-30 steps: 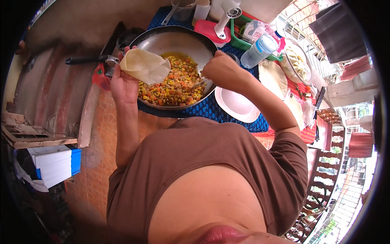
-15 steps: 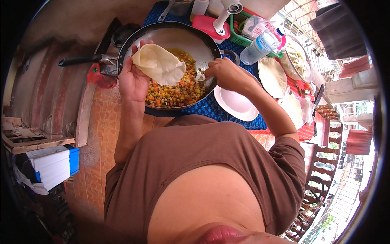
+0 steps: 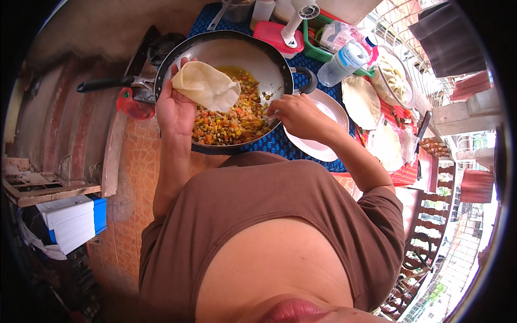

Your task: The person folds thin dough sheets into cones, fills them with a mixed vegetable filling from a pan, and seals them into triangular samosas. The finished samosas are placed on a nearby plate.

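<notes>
Your left hand [image 3: 173, 110] is gripping a folded pale dough sheet [image 3: 207, 86], fingers curled under it, holding it over the left side of the big dark pan [image 3: 269, 54]. Your right hand [image 3: 299, 116] is sitting at the pan's right rim, fingers closed at the edge of the mixed vegetable filling [image 3: 231, 121]; can't tell what it's pinching, the fingers are hiding it. The filling is lying in the near half of the pan, the far half is showing bare metal. A white plate [image 3: 328, 129] is lying under your right wrist, touching the pan's side. More dough rounds [image 3: 361, 99] are lying right of the plate. A clear plastic bottle [image 3: 342, 62] and a green basket [image 3: 318, 51] are crowding the far right; a pink-lidded box [image 3: 277, 35] is sitting behind the pan. A black-handled utensil [image 3: 105, 83] is lying to the left.
</notes>
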A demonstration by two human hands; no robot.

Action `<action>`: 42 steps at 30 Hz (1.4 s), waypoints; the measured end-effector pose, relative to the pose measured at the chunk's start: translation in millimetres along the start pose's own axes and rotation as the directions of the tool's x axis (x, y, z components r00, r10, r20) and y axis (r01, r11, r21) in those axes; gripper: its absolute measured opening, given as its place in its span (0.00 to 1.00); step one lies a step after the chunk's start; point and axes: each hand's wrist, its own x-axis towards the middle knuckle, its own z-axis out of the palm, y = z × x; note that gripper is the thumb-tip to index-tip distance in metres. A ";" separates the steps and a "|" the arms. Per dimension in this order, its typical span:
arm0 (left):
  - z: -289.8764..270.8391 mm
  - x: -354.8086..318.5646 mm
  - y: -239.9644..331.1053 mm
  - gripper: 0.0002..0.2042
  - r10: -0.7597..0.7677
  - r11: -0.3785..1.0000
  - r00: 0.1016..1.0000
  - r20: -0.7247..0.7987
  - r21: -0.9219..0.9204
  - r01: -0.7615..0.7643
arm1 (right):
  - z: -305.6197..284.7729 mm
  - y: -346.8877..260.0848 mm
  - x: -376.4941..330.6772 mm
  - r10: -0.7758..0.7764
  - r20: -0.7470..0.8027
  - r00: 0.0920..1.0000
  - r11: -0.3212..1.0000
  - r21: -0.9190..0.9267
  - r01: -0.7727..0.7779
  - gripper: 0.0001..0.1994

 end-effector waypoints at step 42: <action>-42.0 9.5 -44.7 0.21 -0.384 0.690 0.853 0.352 -0.505 0.519 | -30.4 -55.5 40.3 -0.498 -0.505 0.705 0.839 -0.485 0.246 0.18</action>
